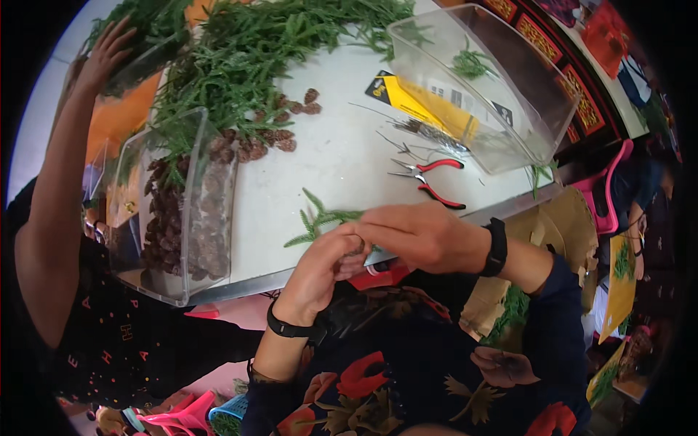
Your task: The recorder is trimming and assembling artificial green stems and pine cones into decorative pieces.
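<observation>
Both my hands meet close to my body, above the near edge of the table. My left hand (327, 263) is closed around the stem end of a green artificial pine sprig (320, 219), whose needled branches stick out past the fingers. From the right, my right hand (422, 231) reaches over with its fingers pinched together against the left fingers. What that pinch holds is hidden. Just beyond my right hand lie pliers (427, 179) with red and black handles, their jaws pointing left. A bundle of thin dark wires (429, 133) sits behind them.
Left, a clear bin (190, 240) holds brown pine cones (163, 225); loose cones (287, 138) lie beyond it. A green sprig heap (240, 65) covers the far left. Another clear bin (502, 138) stands right, near yellow-black packaging (422, 105). At left, another person's arm (62, 160) reaches up.
</observation>
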The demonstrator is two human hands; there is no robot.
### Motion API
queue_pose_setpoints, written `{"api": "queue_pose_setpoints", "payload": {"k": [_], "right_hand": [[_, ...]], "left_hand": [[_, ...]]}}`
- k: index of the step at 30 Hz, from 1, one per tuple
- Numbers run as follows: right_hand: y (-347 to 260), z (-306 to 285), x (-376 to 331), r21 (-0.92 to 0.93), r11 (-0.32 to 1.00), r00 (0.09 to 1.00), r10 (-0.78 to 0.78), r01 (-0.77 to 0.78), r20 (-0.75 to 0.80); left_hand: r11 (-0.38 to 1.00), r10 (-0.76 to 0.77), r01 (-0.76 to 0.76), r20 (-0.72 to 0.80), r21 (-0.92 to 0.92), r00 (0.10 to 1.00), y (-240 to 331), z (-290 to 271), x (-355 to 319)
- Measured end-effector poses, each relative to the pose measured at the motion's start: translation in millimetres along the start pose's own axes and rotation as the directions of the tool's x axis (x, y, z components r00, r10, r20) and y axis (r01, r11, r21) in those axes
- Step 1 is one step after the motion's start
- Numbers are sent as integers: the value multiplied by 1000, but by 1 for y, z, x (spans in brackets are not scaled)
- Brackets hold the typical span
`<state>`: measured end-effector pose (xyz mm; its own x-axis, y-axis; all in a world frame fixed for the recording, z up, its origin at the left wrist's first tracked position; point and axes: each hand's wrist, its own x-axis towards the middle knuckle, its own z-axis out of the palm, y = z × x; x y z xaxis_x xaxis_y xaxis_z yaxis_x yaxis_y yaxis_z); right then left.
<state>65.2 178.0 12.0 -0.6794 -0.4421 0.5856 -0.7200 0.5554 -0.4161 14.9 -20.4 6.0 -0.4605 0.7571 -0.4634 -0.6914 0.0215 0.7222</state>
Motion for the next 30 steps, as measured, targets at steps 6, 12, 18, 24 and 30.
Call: {"api": "queue_pose_setpoints", "payload": {"k": [6,12,18,24,30], "right_hand": [[-10,-1,-5,-106,994,997,32,-24,76],[-22,-4,-5,-105,987,989,130,-122,74],[-24,-3,2,-142,984,992,112,-104,51],[-26,-4,10,-203,978,996,70,-56,63],[-26,-7,17,-225,949,966,245,-222,83]], "left_hand": [[1000,8,-8,19,26,1000,-4,4,0],[987,105,-109,41,118,994,-12,9,-5],[946,224,-231,53,229,973,-7,10,-12],[843,274,-285,90,456,957,1,3,-11],[7,771,-276,171,961,614,-10,20,0]]}}
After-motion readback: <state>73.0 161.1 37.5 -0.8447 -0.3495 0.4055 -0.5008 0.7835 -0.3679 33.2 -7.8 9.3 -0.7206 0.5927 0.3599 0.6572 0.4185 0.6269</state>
